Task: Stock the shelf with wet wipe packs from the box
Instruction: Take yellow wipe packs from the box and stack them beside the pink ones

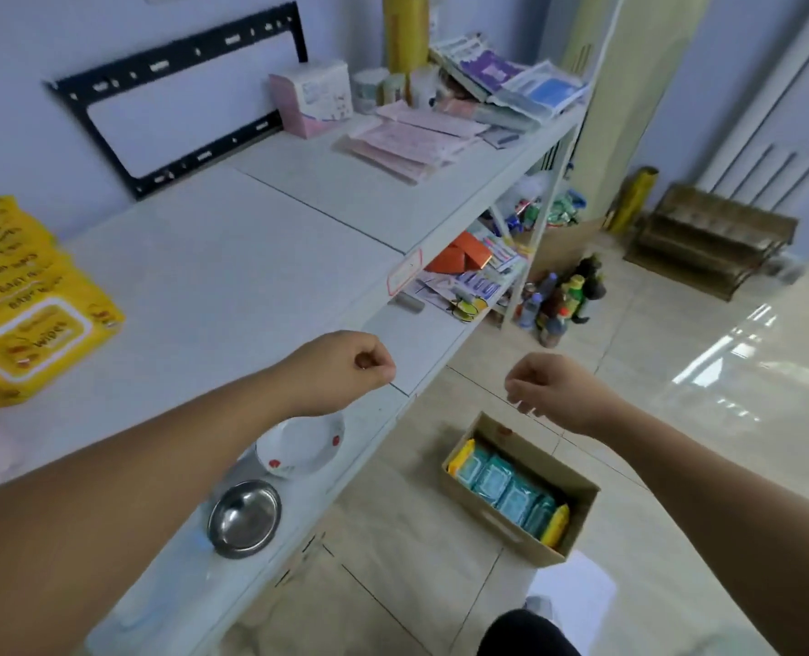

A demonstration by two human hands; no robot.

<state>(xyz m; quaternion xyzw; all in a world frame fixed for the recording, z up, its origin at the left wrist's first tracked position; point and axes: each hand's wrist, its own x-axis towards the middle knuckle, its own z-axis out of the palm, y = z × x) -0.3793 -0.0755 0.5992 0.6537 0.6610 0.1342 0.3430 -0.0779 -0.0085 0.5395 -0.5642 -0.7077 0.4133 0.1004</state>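
Observation:
A cardboard box [535, 532] stands on the floor tiles at lower centre. It holds several teal wet wipe packs [506, 490] and a yellow pack at each end. A stack of yellow wet wipe packs [28, 300] lies on the white top shelf [232, 267] at the far left. My left hand [345, 371] is a closed fist over the shelf's front edge, holding nothing. My right hand [554, 390] hovers above the box with fingers curled in, also holding nothing.
A steel bowl [245, 518] and a white dotted bowl [303, 447] sit on the lower shelf. Pink packets [407, 144], a pink box [312, 97] and other goods crowd the shelf's far end. Bottles [563, 295] stand on the floor by the shelf leg.

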